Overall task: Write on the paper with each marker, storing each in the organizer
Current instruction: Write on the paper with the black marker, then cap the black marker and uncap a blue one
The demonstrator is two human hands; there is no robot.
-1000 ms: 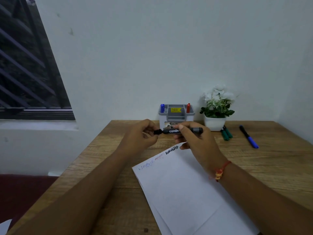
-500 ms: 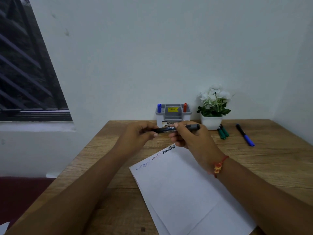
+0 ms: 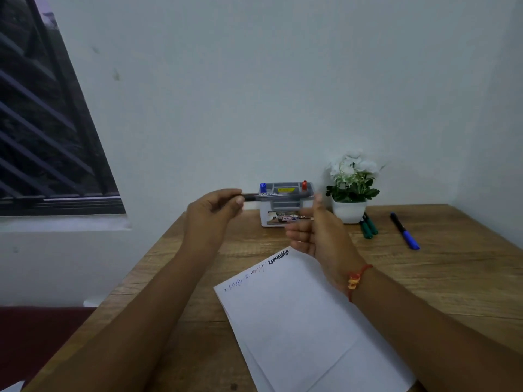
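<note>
— Fingers (image 3: pixel 235 200) of your left hand (image 3: pixel 215 219)?
— Pinching one end of the black marker (image 3: pixel 266 196), held level before the organizer (image 3: pixel 285 206). Your right hand (image 3: pixel 314 233) is relaxed, holding nothing.
— Setting?
— White wall (image 3: pixel 283 80), barred window (image 3: pixel 42 123), wooden table (image 3: pixel 452 278), paper (image 3: pixel 297 321), potted plant (image 3: pixel 349 212), green markers (image 3: pixel 368 229), blue marker (image 3: pixel 404 230).

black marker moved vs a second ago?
Yes. The black marker has risen: before, it crossed the base of the organizer; now it crosses its upper part, gripped by the left hand.

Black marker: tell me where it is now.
Head view, centre: the black marker is held level in the left hand, raised in front of the grey organizer.
</note>
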